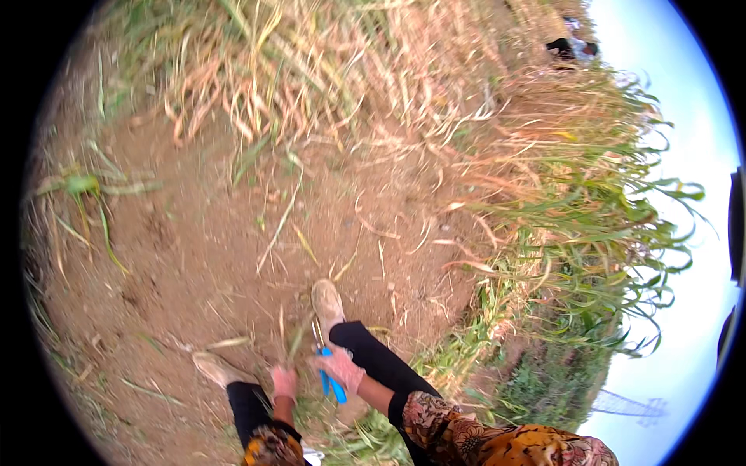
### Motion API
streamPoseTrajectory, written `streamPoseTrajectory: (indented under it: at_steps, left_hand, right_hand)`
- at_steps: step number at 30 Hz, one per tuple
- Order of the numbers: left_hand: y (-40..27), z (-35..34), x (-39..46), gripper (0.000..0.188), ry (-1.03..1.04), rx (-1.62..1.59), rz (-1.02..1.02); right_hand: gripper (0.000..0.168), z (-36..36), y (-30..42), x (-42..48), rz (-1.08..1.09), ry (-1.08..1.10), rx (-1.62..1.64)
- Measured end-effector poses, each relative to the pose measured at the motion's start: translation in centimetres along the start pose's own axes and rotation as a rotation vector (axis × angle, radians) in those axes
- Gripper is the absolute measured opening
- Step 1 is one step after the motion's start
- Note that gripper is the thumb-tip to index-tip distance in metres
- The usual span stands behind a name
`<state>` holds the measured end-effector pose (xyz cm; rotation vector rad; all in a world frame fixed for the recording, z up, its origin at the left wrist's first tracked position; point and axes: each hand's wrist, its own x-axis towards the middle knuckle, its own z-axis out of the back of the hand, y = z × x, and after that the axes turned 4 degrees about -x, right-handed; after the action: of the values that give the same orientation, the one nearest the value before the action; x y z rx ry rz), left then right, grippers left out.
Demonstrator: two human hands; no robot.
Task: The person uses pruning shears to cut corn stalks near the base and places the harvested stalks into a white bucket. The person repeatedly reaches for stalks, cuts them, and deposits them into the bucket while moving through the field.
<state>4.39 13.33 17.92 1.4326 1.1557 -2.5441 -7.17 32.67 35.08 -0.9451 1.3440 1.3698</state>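
My right hand (342, 368), in a thin pinkish glove, grips hand shears with blue handles (335, 389). The shears' narrow metal blades (317, 332) extend beside my shoe (328, 302). To the left of the shears is my left hand (284, 381), gloved alike and a little apart from the right one. A green stalk or leaf (299, 338) rises by the fingers of my left hand; blur hides whether they hold it. Both hands are low, between my dark-trousered legs.
Bare brown soil (221, 262) bears scattered dry leaves. Cut, drying stalks (326, 76) lie heaped at the top. Tall standing crop plants (588, 227) line the right side. A person (574, 48) bends far off at the upper right. My other shoe (215, 368) is at the left.
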Motion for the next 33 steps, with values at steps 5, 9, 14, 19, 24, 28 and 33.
streamPoseTrajectory:
  at_steps: [5, 9, 14, 19, 24, 28, 33]
  left_hand:
    - [-10.0, 7.0, -11.2, 0.013, 0.263, 0.03, 0.109]
    - [-11.4, 5.5, -16.1, 0.016, -0.212, -0.418, 0.395]
    - [-20.7, 17.9, -20.7, 0.02, -0.244, -0.347, 0.487]
    - [-25.3, 23.5, -25.0, 0.024, -0.285, -0.459, 0.536]
    - [-17.7, 25.9, -24.5, 0.036, 0.022, -0.34, 0.232]
    - [-16.6, 30.3, -27.8, 0.039, -0.018, 0.448, -0.253]
    - [-20.3, 35.1, -29.2, 0.025, 0.09, 0.612, -0.39]
  right_hand:
    - [0.016, -1.1, -0.6, -7.1, 0.111, -0.033, -0.272]
    - [0.012, 1.0, -1.9, -10.1, 0.751, -0.062, -1.117]
    - [0.019, -0.1, 1.8, -11.3, 0.717, -0.042, -1.026]
    - [0.043, 2.4, 9.6, -24.8, 0.265, -0.248, -0.755]
    - [0.039, 4.5, 10.8, -29.0, 0.273, -0.511, -0.609]
    - [0.047, 5.1, 12.0, -30.0, 0.282, -0.578, -0.49]
    - [0.058, 6.4, 12.0, -35.0, 0.288, -0.642, -0.474]
